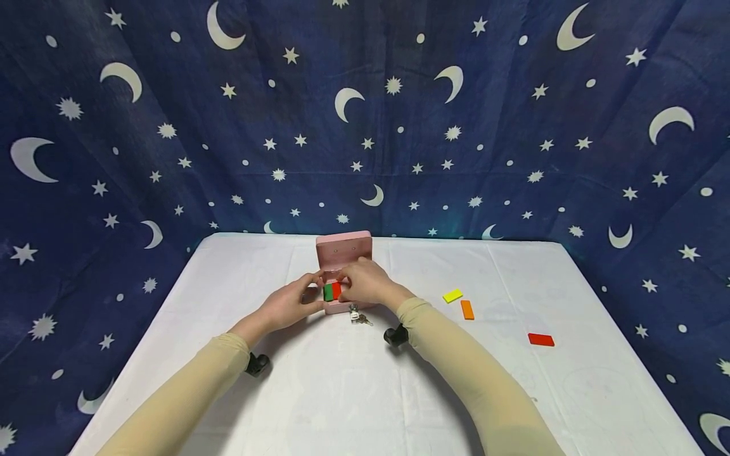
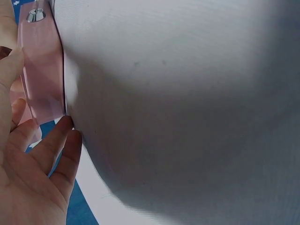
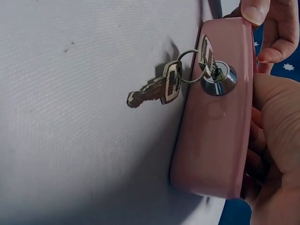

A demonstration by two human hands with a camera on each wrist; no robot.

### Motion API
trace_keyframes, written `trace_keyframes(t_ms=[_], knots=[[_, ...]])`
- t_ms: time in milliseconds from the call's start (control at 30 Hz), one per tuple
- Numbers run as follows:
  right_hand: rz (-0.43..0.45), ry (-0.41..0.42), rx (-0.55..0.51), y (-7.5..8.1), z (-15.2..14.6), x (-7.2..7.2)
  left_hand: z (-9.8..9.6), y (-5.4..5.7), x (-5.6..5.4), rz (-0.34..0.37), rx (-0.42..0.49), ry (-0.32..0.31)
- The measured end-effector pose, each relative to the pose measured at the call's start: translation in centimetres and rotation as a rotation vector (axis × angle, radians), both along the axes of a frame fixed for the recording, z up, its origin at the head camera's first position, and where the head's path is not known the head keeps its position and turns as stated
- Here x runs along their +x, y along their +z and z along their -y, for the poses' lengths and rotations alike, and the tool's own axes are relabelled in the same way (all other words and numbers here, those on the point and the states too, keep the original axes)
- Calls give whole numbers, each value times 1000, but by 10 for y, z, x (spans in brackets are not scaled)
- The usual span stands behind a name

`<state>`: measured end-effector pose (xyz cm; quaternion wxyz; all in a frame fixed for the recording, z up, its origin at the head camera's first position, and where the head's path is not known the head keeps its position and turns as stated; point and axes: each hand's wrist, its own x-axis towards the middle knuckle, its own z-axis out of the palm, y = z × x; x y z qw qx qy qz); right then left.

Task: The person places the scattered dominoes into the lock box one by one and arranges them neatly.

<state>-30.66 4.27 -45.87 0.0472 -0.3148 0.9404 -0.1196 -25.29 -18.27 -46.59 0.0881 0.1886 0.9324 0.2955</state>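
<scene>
A pink metal lockbox [image 1: 346,308] stands lid-up on the table, its lock facing me with a key in it; a second key [image 3: 171,82] hangs from the ring. Inside, a green block [image 1: 327,292] and a red block [image 1: 336,291] are side by side. My left hand [image 1: 288,303] touches the box's left side, its thumb at the front rim and several outer fingers loosely extended along the outside. Reaching into the box, my right hand [image 1: 367,283] has thumb and curled fingers at the red block. The box wall hides its fingertips in the right wrist view.
On the table's right side lie a yellow block [image 1: 453,296], an orange block [image 1: 467,310] and another red block [image 1: 540,340]. A white cloth [image 1: 342,392] covers the table. Behind it hangs a dark blue curtain [image 1: 388,164] with moons and stars.
</scene>
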Motion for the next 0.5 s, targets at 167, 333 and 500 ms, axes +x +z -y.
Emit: trace_keyframes(t_ms=[167,333,500], knots=[[16,-18,-98,5,-9,5,0,0,0,-6,-1,-2],[-20,-4,-135,16,-30,12,-1,0,0,-2,1,4],[-70,-9,-161,30,-69,22,0,-1,1,-5,4,1]])
